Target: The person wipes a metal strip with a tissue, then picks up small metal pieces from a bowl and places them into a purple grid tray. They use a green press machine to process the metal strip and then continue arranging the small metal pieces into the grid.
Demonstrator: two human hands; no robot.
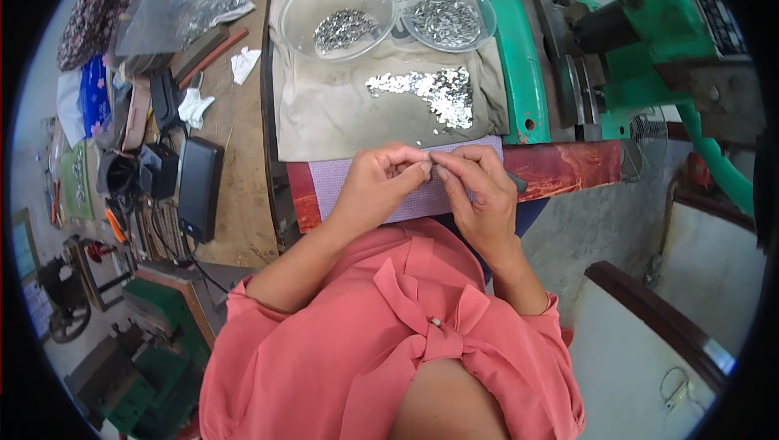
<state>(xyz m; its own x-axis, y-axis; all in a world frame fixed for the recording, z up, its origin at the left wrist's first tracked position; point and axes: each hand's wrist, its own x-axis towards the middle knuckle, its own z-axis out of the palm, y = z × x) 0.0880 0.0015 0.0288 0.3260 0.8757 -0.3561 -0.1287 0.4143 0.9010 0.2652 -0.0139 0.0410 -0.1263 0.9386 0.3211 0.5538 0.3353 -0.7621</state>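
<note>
Both hands meet over a lilac textured mat [333, 180] at the near edge of the work surface. My left hand [373, 188] is closed in a pinch, thumb and forefinger pressed together. Against its fingertips, my right hand [480, 187] pinches too; whatever lies between them is too small to make out. A dark, rounded end of something [517, 183] pokes out beside my right hand, and I cannot tell whether the hand holds it. Just beyond, small shiny metal pieces [450, 99] lie spread on a grey-beige cloth [316, 115].
Behind the pieces stand a larger clear tub [296, 34] and a smaller clear tub [489, 22], both holding small metal parts. A green machine [519, 75] borders the right side. On the left, a wooden bench [243, 115] carries a black box [200, 188], tools and bags.
</note>
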